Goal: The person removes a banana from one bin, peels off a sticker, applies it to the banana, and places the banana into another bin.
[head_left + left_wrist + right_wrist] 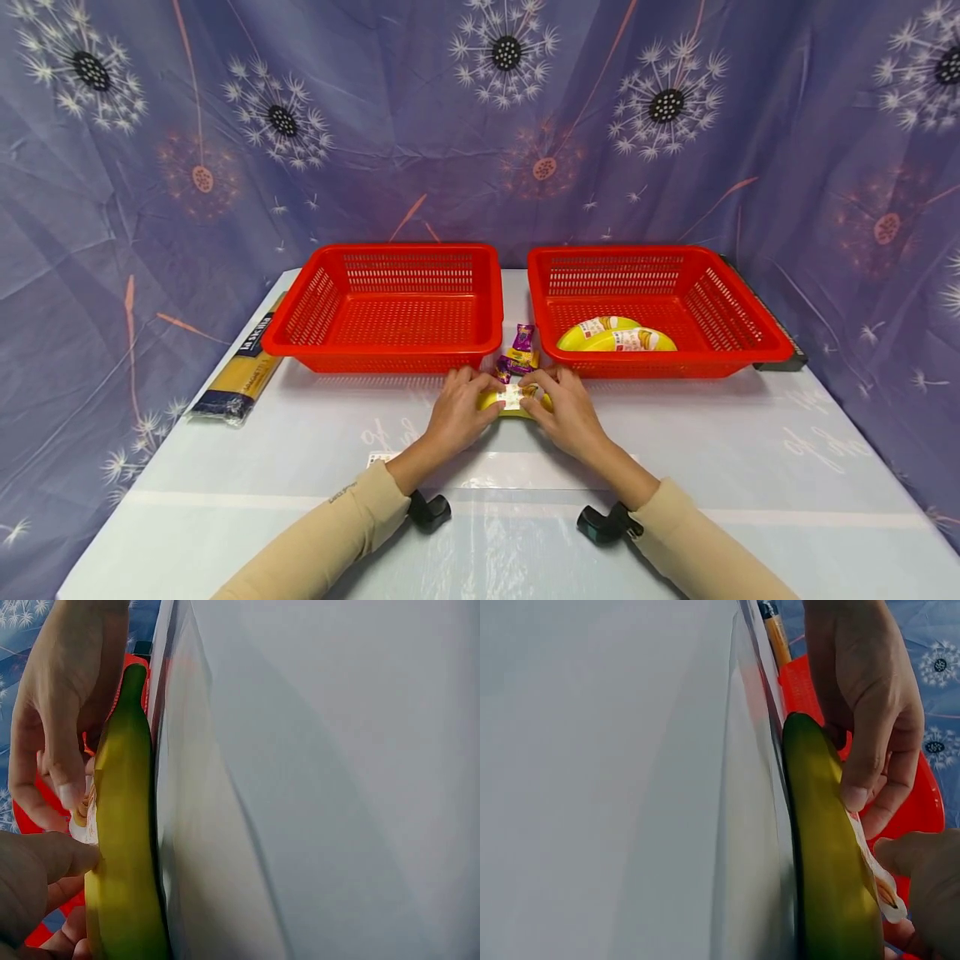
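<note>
A yellow banana-shaped package (pixel 551 402) with green ends lies across the table between both hands. A white printed label (pixel 885 891) runs along its side, and one end of the label stands off the surface in the right wrist view. My left hand (pixel 459 410) grips the package from the left, its thumb pressed near the label. From the other side my right hand (pixel 566 414) holds it, thumb and fingers close to the label's other end. Some fingertips are hidden behind the package. Just beyond it lie small purple and yellow wrapped packets (pixel 522 354).
Behind the hands stand two red baskets: the left basket (pixel 405 362) and the right basket (pixel 712 364), which holds two more yellow banana-shaped packages (pixel 622 337). A spaghetti pack (pixel 243 371) lies at the left table edge. A dark object (pixel 787 360) shows behind the right basket.
</note>
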`<action>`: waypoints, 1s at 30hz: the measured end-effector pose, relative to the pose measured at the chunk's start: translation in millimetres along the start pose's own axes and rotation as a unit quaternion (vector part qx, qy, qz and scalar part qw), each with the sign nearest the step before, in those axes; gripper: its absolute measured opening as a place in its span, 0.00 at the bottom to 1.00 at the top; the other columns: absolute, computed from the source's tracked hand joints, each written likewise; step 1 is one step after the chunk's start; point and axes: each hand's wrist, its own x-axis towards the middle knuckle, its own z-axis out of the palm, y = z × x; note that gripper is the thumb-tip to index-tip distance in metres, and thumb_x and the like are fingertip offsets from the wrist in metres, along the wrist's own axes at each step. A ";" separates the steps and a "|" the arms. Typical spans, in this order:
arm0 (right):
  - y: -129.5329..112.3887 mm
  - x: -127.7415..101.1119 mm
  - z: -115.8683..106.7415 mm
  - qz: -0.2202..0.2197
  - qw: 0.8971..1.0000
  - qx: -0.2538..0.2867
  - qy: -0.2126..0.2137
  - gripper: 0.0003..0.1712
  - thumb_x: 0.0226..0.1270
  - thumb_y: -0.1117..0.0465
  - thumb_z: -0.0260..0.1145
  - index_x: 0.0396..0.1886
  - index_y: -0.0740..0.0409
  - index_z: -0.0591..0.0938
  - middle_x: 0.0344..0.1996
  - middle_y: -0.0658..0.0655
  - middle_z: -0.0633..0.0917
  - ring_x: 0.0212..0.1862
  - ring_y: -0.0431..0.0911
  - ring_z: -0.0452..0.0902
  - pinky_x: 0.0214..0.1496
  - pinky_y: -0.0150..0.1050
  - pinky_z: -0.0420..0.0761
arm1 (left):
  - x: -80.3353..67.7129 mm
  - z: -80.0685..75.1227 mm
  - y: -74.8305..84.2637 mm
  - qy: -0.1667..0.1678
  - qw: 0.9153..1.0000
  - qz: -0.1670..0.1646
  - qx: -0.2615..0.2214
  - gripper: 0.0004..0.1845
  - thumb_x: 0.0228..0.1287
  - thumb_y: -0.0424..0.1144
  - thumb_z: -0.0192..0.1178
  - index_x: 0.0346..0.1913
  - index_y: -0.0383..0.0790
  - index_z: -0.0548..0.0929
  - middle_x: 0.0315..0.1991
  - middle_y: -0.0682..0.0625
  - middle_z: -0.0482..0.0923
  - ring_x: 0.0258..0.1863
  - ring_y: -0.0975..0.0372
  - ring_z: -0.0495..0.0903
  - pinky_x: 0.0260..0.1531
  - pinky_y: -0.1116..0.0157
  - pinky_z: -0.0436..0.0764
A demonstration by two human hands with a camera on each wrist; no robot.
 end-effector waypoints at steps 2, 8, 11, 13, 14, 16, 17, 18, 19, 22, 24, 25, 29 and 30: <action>-1.3 1.6 2.6 -0.001 1.000 -0.012 -0.002 0.12 0.54 0.56 0.72 0.38 0.45 0.82 0.38 0.58 0.78 0.41 0.51 0.71 0.42 0.42 0.66 | -0.3 0.3 -0.4 0.001 1.000 0.004 0.003 0.10 0.52 0.41 0.69 0.39 0.47 0.85 0.36 0.49 0.76 0.38 0.58 0.69 0.36 0.66 0.66; -0.8 3.1 2.1 0.010 0.999 -0.036 -0.020 0.13 0.51 0.52 0.74 0.38 0.44 0.84 0.35 0.56 0.78 0.37 0.49 0.70 0.39 0.40 0.65 | -0.4 0.4 -1.2 -0.003 1.000 0.011 0.007 0.11 0.52 0.41 0.68 0.40 0.48 0.85 0.36 0.50 0.76 0.38 0.58 0.68 0.34 0.67 0.66; 2.7 1.8 -1.8 0.030 0.998 -0.039 -0.035 0.16 0.49 0.50 0.74 0.40 0.43 0.84 0.31 0.54 0.77 0.35 0.48 0.68 0.37 0.38 0.63 | -0.8 -0.5 -0.8 -0.007 1.000 0.008 0.006 0.11 0.51 0.40 0.68 0.41 0.48 0.85 0.38 0.49 0.76 0.39 0.58 0.68 0.35 0.67 0.66; 5.3 0.1 -4.9 0.044 0.997 -0.038 -0.046 0.18 0.49 0.49 0.75 0.42 0.43 0.85 0.30 0.53 0.76 0.34 0.47 0.68 0.36 0.38 0.63 | -1.1 -1.0 -0.4 -0.010 1.000 0.005 0.005 0.12 0.51 0.39 0.68 0.41 0.48 0.84 0.38 0.49 0.76 0.39 0.58 0.67 0.35 0.67 0.66; 6.9 -0.9 -6.1 0.051 0.997 -0.036 -0.052 0.19 0.49 0.49 0.75 0.42 0.44 0.85 0.30 0.53 0.76 0.34 0.46 0.68 0.36 0.37 0.62 | -1.2 -1.2 -0.3 -0.012 1.000 0.004 0.004 0.12 0.51 0.39 0.68 0.41 0.48 0.84 0.39 0.49 0.76 0.40 0.58 0.67 0.36 0.67 0.67; 9.6 -3.1 -8.3 0.061 0.996 -0.029 -0.061 0.20 0.49 0.50 0.75 0.44 0.45 0.85 0.30 0.53 0.76 0.33 0.45 0.67 0.35 0.36 0.62 | -1.4 -1.3 0.0 -0.015 1.000 0.002 0.003 0.12 0.51 0.39 0.68 0.42 0.48 0.84 0.40 0.49 0.75 0.40 0.58 0.67 0.36 0.66 0.67; 11.1 -4.2 -9.0 0.065 0.996 -0.025 -0.061 0.20 0.49 0.50 0.75 0.44 0.46 0.85 0.30 0.53 0.77 0.33 0.44 0.67 0.34 0.36 0.62 | -1.5 -1.2 0.0 -0.017 1.000 0.001 0.004 0.12 0.51 0.39 0.68 0.42 0.48 0.84 0.40 0.49 0.75 0.41 0.58 0.67 0.36 0.66 0.67; 11.8 -5.4 -9.9 0.069 0.996 -0.019 -0.061 0.21 0.49 0.50 0.75 0.45 0.47 0.85 0.30 0.53 0.77 0.32 0.44 0.67 0.34 0.35 0.62 | -1.6 -1.1 0.0 -0.018 1.000 0.000 0.004 0.12 0.52 0.40 0.67 0.42 0.49 0.84 0.40 0.50 0.75 0.41 0.58 0.67 0.36 0.66 0.67; 12.5 -6.4 -10.5 0.075 0.995 -0.014 -0.062 0.21 0.49 0.50 0.75 0.45 0.48 0.85 0.31 0.53 0.77 0.32 0.43 0.67 0.34 0.35 0.62 | -1.7 -1.0 0.0 -0.019 1.000 -0.001 0.004 0.12 0.52 0.40 0.67 0.42 0.49 0.84 0.40 0.50 0.75 0.41 0.58 0.67 0.36 0.66 0.67; 12.9 -8.7 -11.9 0.085 0.995 -0.001 -0.056 0.22 0.49 0.51 0.75 0.45 0.50 0.85 0.31 0.53 0.78 0.32 0.43 0.66 0.33 0.35 0.62 | -1.9 -1.3 0.5 -0.020 1.000 0.000 0.007 0.11 0.52 0.40 0.67 0.41 0.49 0.84 0.40 0.50 0.75 0.41 0.58 0.67 0.36 0.66 0.67; 12.1 -9.6 -12.3 0.087 0.995 0.003 -0.054 0.22 0.49 0.51 0.75 0.45 0.51 0.85 0.31 0.53 0.78 0.32 0.43 0.66 0.33 0.35 0.63 | -1.3 -1.8 1.2 -0.019 1.000 0.005 0.011 0.11 0.52 0.40 0.68 0.40 0.49 0.84 0.39 0.50 0.75 0.40 0.59 0.67 0.36 0.67 0.66; 11.9 -9.8 -12.0 0.086 0.995 0.002 -0.054 0.22 0.49 0.51 0.75 0.45 0.51 0.85 0.31 0.53 0.78 0.31 0.42 0.66 0.33 0.35 0.63 | -0.6 -2.0 1.6 -0.019 1.000 0.011 0.015 0.11 0.51 0.41 0.68 0.40 0.49 0.84 0.38 0.50 0.75 0.39 0.58 0.67 0.36 0.66 0.66; 10.7 -10.2 -10.9 0.078 0.996 -0.002 -0.049 0.22 0.49 0.52 0.75 0.45 0.53 0.85 0.30 0.54 0.78 0.30 0.42 0.65 0.33 0.34 0.62 | 3.7 -1.9 3.9 -0.032 0.998 0.040 0.046 0.14 0.51 0.43 0.67 0.43 0.51 0.85 0.36 0.49 0.76 0.37 0.58 0.67 0.36 0.66 0.65; 10.6 -10.3 -10.4 0.076 0.996 -0.003 -0.047 0.22 0.49 0.52 0.75 0.45 0.53 0.85 0.30 0.54 0.78 0.30 0.42 0.65 0.32 0.34 0.62 | 4.8 -1.9 4.4 -0.037 0.997 0.047 0.056 0.14 0.52 0.44 0.67 0.44 0.51 0.85 0.36 0.49 0.77 0.37 0.58 0.68 0.36 0.66 0.65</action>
